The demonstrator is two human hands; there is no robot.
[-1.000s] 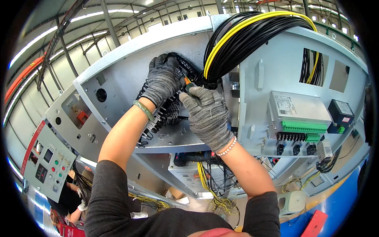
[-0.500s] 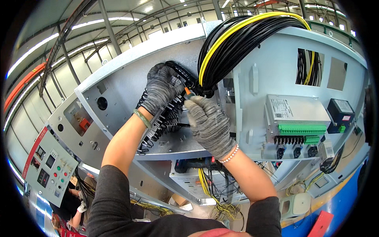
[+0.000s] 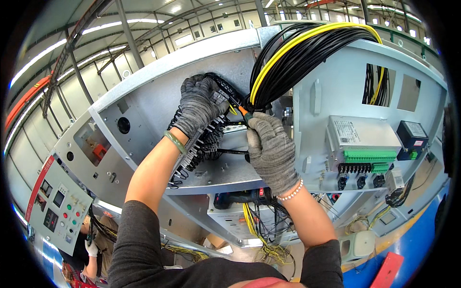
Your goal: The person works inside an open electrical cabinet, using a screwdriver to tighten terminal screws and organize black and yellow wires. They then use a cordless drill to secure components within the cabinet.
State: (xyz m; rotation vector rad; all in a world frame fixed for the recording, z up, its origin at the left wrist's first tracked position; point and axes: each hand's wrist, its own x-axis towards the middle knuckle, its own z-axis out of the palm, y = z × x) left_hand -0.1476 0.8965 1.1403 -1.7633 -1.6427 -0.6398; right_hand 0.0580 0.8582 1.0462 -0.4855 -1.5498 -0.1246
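My left hand (image 3: 199, 103), in a grey knit glove, is closed round the upper end of a long terminal strip (image 3: 196, 139) crowded with short black wires. In my right hand (image 3: 272, 149), gloved alike, is a screwdriver (image 3: 245, 114) with an orange and green handle. Its shaft points up and left at the strip beside my left fingers; the tip is too small to make out. A short yellow wire (image 3: 233, 110) shows between the hands. Just above my right hand hangs a thick bundle of black cables (image 3: 297, 62) with a yellow one along it.
The open metal cabinet (image 3: 158, 96) surrounds both hands. On its right panel sit a silver module (image 3: 357, 132) with green connectors and a black box (image 3: 412, 139). Below lies a power tool (image 3: 242, 198). A control panel (image 3: 60, 201) and another person's gloved hand (image 3: 91, 248) are lower left.
My right hand has shifted right with the screwdriver, away from my left hand. The left hand keeps its hold on the strip. The yellow wire between them has come into sight.
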